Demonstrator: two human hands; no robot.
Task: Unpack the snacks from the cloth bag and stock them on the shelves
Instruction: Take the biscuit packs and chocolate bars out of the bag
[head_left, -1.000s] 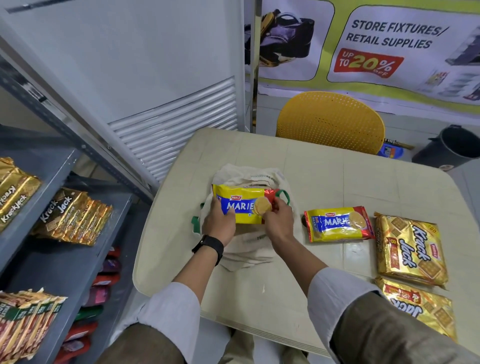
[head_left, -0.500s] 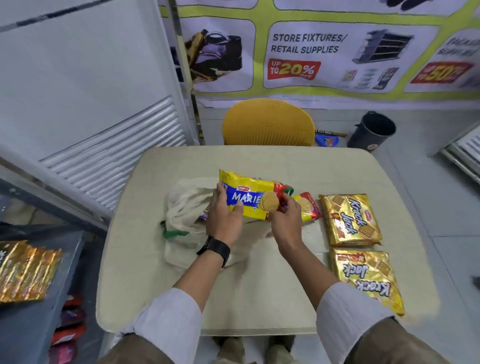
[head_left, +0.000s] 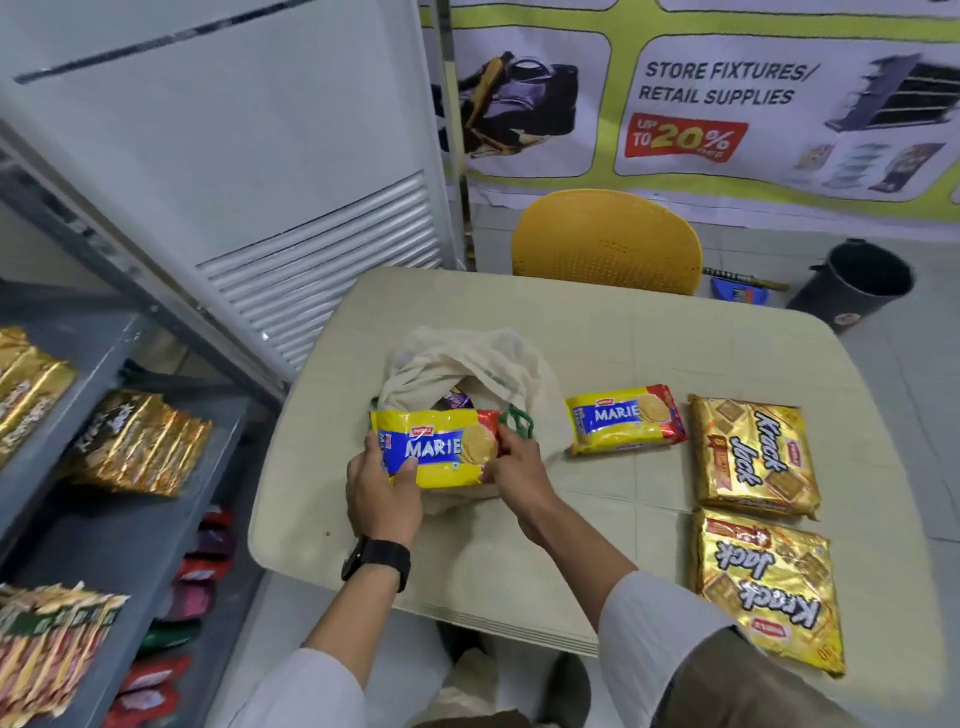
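Above the cloth bag (head_left: 467, 364), left hand (head_left: 382, 493) and right hand (head_left: 519, 478), each grip closed on Marie packet (head_left: 434, 449)

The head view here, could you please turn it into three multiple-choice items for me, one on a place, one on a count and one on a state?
1. Where does the loose Marie pack lie?
A. on the table, between the cloth bag and the Krack Jack packs
B. on the shelf
C. on the chair

2. How many Krack Jack packs lie on the table?
A. one
B. two
C. four

3. How is the held Marie pack held?
A. by the left hand alone
B. by both hands
C. by neither hand

Answers:
1 A: it lies right of the cloth bag, left of the upper Krack Jack pack.
2 B: that pack and the lower Krack Jack pack.
3 B: the left hand and right hand grip its ends.
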